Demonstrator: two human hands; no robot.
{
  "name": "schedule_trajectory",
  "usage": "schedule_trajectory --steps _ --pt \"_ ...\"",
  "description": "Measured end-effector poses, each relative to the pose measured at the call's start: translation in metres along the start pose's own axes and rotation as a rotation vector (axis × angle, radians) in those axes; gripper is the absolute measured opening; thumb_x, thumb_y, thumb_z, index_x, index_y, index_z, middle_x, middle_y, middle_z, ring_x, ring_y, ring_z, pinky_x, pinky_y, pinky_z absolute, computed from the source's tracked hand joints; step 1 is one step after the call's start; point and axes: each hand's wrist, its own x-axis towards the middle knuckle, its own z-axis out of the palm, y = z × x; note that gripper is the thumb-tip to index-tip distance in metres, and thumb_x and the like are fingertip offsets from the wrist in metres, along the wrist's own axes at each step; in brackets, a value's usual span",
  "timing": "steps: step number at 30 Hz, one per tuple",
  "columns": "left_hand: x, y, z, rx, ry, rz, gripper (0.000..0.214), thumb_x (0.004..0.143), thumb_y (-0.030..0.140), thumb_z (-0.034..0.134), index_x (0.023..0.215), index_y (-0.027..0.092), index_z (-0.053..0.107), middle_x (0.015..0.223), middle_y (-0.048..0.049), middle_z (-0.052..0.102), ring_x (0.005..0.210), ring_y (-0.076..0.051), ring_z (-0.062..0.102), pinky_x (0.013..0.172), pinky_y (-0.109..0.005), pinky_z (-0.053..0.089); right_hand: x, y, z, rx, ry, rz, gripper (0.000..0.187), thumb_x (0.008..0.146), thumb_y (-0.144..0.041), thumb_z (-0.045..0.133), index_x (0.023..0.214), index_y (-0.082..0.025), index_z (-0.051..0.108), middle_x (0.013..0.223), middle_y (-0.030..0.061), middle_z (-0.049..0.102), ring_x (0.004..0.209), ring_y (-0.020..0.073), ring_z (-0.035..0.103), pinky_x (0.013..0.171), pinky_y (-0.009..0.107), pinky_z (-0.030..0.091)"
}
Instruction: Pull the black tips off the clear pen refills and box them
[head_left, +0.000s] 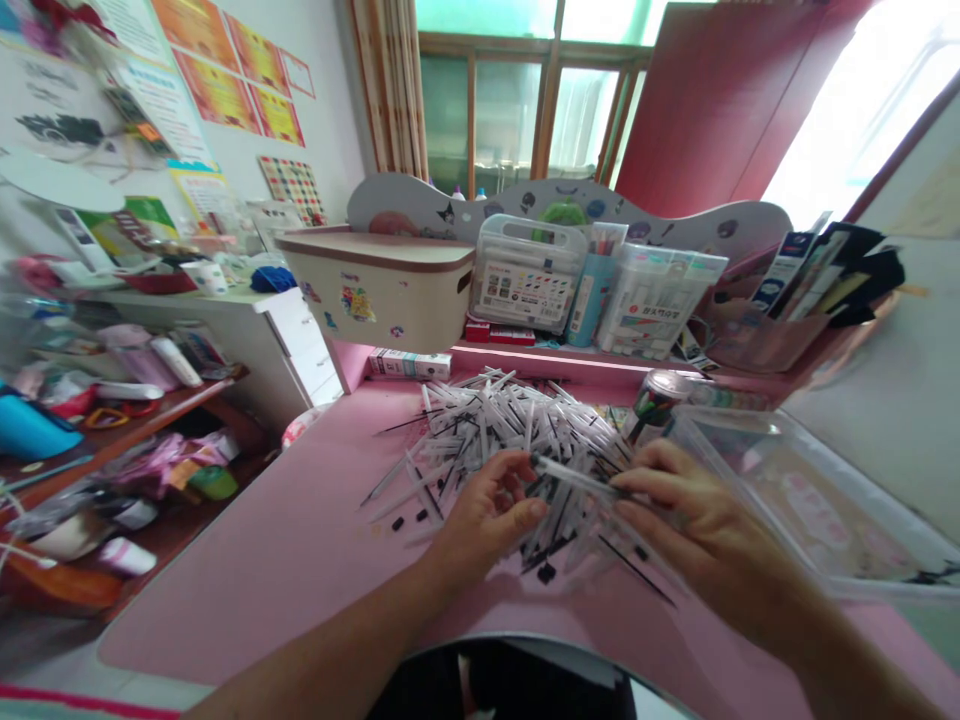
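A big heap of clear pen barrels, black refills and small black caps lies on the pink desk. My right hand is closed round one clear pen barrel, holding it level over the heap. My left hand is curled beside the barrel's left end, its fingertips pinched near the tip. What the left fingers hold is too small to make out.
A clear plastic box stands at the right of the desk, a metal can behind the heap. At the back are a cream storage bin, marker cases and a book holder. Cluttered shelves stand left.
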Motion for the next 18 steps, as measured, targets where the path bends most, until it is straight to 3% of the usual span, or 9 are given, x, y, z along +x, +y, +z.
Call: schedule_trajectory --steps 4,8,11,14,16,18 --pt "0.0 0.0 -0.002 0.032 0.001 0.021 0.038 0.077 0.035 0.076 0.11 0.021 0.064 0.098 -0.0033 0.059 0.075 -0.013 0.05 0.063 -0.022 0.042 -0.003 0.019 -0.075 -0.141 0.222 0.056 0.034 0.085 -0.056 0.061 0.09 -0.025 0.075 0.095 0.0119 0.066 0.085 0.0227 0.06 0.076 0.038 0.047" --pt "-0.001 -0.001 0.0 0.013 -0.03 0.005 0.034 0.08 0.034 0.073 0.111 0.021 0.064 0.094 -0.0022 0.06 0.072 -0.012 0.051 0.063 -0.023 0.041 0.009 0.047 -0.117 -0.391 0.098 0.381 0.026 0.083 -0.026 0.07 0.108 -0.02 0.071 0.089 0.0094 0.072 0.074 0.0172 0.061 0.075 0.035 0.043" --pt "-0.001 -0.002 0.0 -0.001 -0.032 0.02 0.032 0.081 0.031 0.073 0.109 0.02 0.064 0.092 -0.0021 0.061 0.076 -0.013 0.054 0.068 -0.024 0.042 0.015 0.072 -0.119 -0.526 0.022 0.445 0.037 0.083 -0.009 0.064 0.118 -0.017 0.068 0.082 0.0077 0.071 0.066 0.0148 0.058 0.071 0.033 0.04" --pt "-0.001 -0.002 0.0 -0.021 -0.035 0.016 0.029 0.08 0.03 0.073 0.107 0.02 0.064 0.089 -0.0015 0.061 0.078 -0.013 0.054 0.071 -0.025 0.042 0.014 0.101 -0.107 -0.483 -0.107 0.381 0.029 0.08 0.003 0.054 0.088 -0.016 0.074 0.08 0.0081 0.071 0.072 0.0149 0.061 0.074 0.032 0.039" --pt "0.0 -0.002 0.0 -0.031 -0.039 0.011 0.029 0.08 0.03 0.073 0.106 0.02 0.064 0.088 -0.0013 0.061 0.078 -0.013 0.055 0.072 -0.025 0.042 0.01 0.119 -0.098 -0.413 -0.182 0.345 0.033 0.075 0.008 0.05 0.067 -0.017 0.071 0.074 0.0078 0.071 0.071 0.0154 0.062 0.072 0.031 0.04" --pt "-0.001 -0.001 -0.001 -0.031 -0.042 0.008 0.029 0.08 0.031 0.074 0.105 0.02 0.065 0.088 -0.0014 0.061 0.078 -0.013 0.055 0.072 -0.025 0.042 0.004 0.133 -0.089 -0.301 -0.05 0.328 0.031 0.069 0.009 0.056 0.06 -0.018 0.068 0.064 0.0065 0.069 0.063 0.0151 0.062 0.064 0.029 0.04"
